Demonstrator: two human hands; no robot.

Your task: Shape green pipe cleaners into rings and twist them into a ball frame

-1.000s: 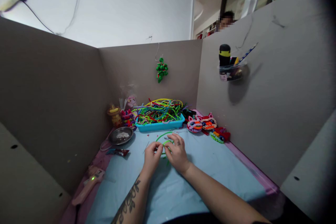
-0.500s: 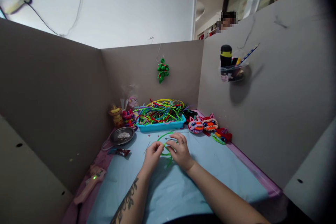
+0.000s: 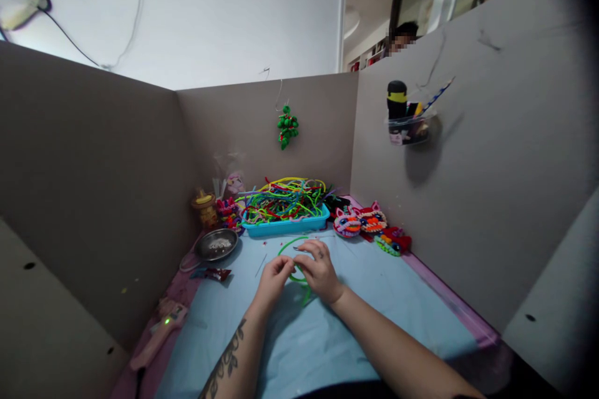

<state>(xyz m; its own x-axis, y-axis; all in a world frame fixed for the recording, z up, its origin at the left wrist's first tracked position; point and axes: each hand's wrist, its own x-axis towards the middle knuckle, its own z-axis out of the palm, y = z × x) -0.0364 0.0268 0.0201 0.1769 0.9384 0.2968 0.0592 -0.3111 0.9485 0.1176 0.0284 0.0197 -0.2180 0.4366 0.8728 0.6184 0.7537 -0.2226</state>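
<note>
My left hand [image 3: 274, 279] is closed, thumb and forefinger pinching a bright green pipe cleaner [image 3: 286, 245]. Close against it on the right, my right hand [image 3: 322, 273] also pinches the green stem, its other fingers curled above. One part of the stem arcs up behind the fingers, and a loop with loose ends [image 3: 307, 295] hangs below them. The exact spot where the fingertips meet is hidden. A small dark tip shows by my right forefinger; I cannot make out what it is. On the blue cloth left of my left hand lies a thin straight rod [image 3: 261, 265].
A blue tray [image 3: 285, 226] heaped with coloured pipe cleaners stands at the back. Left are a metal bowl [image 3: 216, 253], a small packet [image 3: 218, 274] and a pink glue gun [image 3: 159, 336]. Fuzzy animal-face pieces [image 3: 360, 222] lie right. Grey panels surround the table; a person is beyond.
The fingertips have come closer together, with my right hand's fingers more curled in. The green loop below has shifted slightly right and down. The whole view has moved a little.
</note>
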